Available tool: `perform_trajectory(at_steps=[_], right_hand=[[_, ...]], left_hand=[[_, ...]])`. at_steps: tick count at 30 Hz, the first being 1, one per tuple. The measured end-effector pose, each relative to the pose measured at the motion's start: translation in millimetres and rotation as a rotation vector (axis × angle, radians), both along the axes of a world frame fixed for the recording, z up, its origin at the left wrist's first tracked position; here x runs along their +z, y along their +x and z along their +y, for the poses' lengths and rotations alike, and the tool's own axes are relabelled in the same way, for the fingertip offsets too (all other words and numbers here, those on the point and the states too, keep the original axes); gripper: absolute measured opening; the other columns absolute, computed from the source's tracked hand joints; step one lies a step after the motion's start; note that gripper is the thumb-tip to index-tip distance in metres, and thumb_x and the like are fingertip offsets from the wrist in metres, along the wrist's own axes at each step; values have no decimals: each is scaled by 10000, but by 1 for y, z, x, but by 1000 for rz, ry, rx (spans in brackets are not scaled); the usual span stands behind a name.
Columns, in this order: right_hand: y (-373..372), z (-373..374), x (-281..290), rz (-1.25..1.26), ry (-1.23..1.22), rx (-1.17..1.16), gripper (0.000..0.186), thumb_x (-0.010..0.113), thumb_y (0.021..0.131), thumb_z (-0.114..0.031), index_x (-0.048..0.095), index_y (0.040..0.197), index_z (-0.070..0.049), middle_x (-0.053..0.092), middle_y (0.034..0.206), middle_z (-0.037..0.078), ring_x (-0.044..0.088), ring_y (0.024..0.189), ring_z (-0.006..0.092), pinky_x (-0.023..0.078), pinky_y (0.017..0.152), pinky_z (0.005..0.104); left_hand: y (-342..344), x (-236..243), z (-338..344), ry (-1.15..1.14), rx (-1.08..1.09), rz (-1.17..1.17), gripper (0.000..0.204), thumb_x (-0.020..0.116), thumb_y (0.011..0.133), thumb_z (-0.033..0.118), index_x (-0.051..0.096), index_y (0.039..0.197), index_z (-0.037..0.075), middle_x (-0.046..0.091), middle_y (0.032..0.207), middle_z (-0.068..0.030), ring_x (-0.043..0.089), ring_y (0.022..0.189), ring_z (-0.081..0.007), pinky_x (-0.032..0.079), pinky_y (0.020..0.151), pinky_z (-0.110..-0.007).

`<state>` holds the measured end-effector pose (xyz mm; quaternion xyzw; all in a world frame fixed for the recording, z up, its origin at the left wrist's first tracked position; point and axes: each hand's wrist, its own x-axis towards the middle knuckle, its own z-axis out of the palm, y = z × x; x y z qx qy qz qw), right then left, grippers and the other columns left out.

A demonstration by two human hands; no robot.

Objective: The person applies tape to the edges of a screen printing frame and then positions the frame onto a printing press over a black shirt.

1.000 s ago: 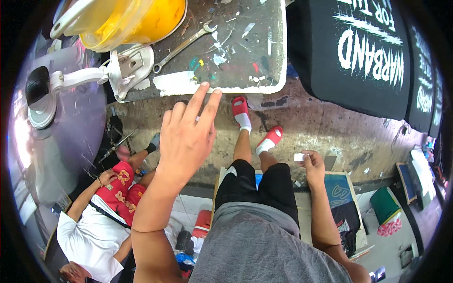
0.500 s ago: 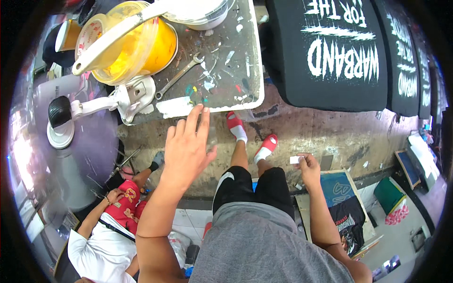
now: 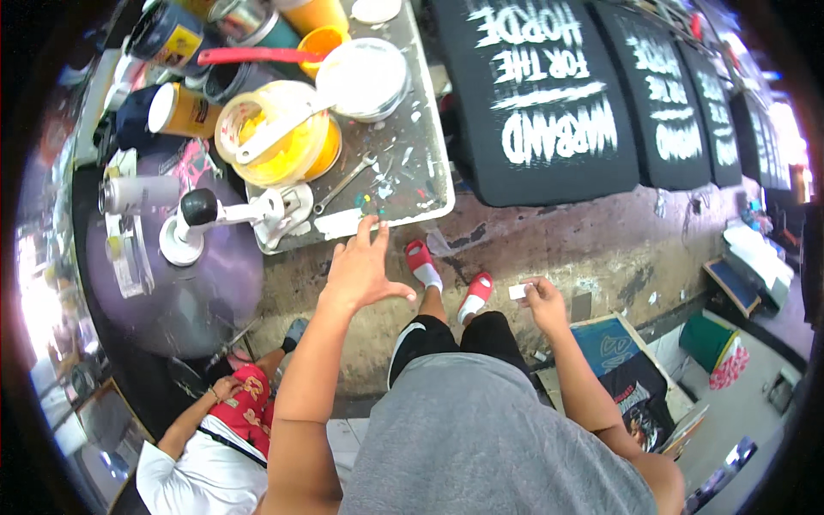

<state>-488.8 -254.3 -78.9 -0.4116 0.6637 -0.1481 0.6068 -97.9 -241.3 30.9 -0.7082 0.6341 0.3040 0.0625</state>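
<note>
My left hand point(image 3: 359, 268) is open, thumb spread away from the fingers, with nothing in it. Its fingertips reach the near edge of a paint-spotted tray table point(image 3: 419, 184), beside a white smear; whether they touch is unclear. A wrench point(image 3: 345, 184) lies just beyond, next to a white clamp-like fitting point(image 3: 290, 213). Between the thumb and fingers of my right hand point(image 3: 544, 304), a small white piece of card or paper point(image 3: 518, 292) is pinched, out over the floor to the right.
Tubs of yellow ink point(image 3: 322, 154) and white ink point(image 3: 365, 81) crowd the table. Black printed shirts point(image 3: 549, 120) on boards line the far right. A seated person in a white shirt point(image 3: 202, 468) is at lower left; a green bin point(image 3: 705, 339) stands right.
The view has shifted, showing more of the table's far side and the shirts. My left thumb is spread wider from the fingers. The white piece stays in my right hand.
</note>
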Motion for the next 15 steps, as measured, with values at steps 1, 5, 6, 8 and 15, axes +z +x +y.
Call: perform_trajectory(at_steps=[1,5,6,8,15], right_hand=[[1,-3,11,-15,-62,-1,202,565,1007,-126,651,1129,12,706,951,81,693,797,150,557,719,282],[-5,-10,61,-246,-7,-135,237,592,1010,-140,628,1195,5,689,1004,84,665,844,151,538,751,286],[-9,-10,74,-342,-25,-188,266,618,998,-140,614,1218,9,685,1009,86,659,825,149,530,732,281],[-19,-4,98,-348,-69,-294,261,615,991,-107,601,1216,25,690,989,93,667,810,146,536,716,270],[-78,19,143,-356,-279,-483,248,651,950,-35,580,1180,23,674,926,74,655,782,125,538,698,264]], left_hand=[[1,-1,-1,16,16,30,1295,882,496,663,400,1487,-17,317,1540,-185,513,1297,-395,448,1017,-530],[8,-7,-8,-23,184,272,974,879,663,524,529,1396,-13,421,1494,-211,572,1257,-386,501,1013,-446],[7,-6,-9,-82,176,281,910,879,687,479,544,1382,-4,473,1449,-211,608,1190,-370,520,970,-425],[6,0,-12,-128,234,322,758,885,719,392,588,1305,15,597,1291,-202,662,946,-330,541,844,-391],[-69,44,-22,-340,165,556,228,552,917,32,538,1143,9,632,923,-146,642,839,-226,528,776,-358]])
